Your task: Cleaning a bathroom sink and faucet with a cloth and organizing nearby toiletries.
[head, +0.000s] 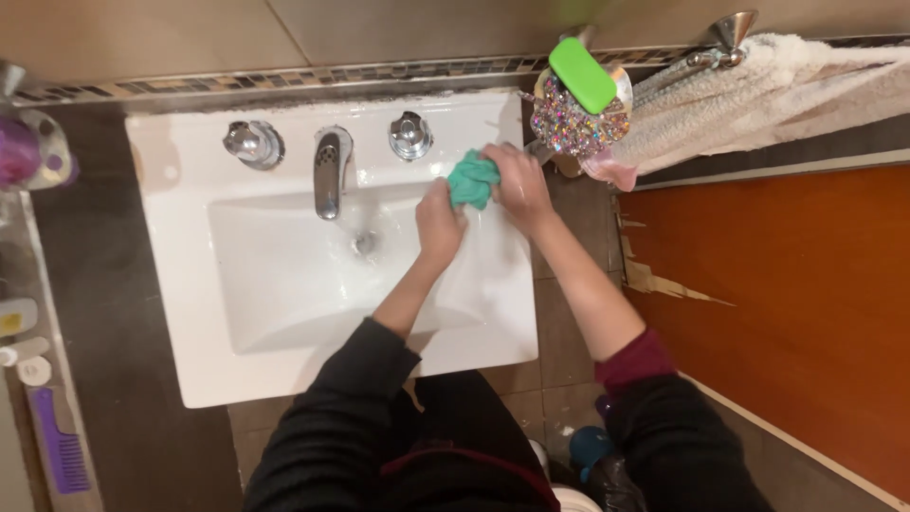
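Both my hands grip a bunched teal cloth (471,180) over the far right part of a white sink (284,365). My left hand (439,223) holds the cloth's near side, and my right hand (517,185) closes on its far right side. A chrome faucet (329,171) stands at the back of the sink between two chrome knobs (252,144), with the drain (364,244) below it. The cloth hangs just right of the faucet, above the basin's edge.
A sparkly soap dish (578,118) with a green soap bar (583,74) sits at the back right. A white towel (758,95) hangs on a rail to the right. A purple comb (59,441) and small bottles (24,351) lie at the left. An orange-brown door (787,303) stands at the right.
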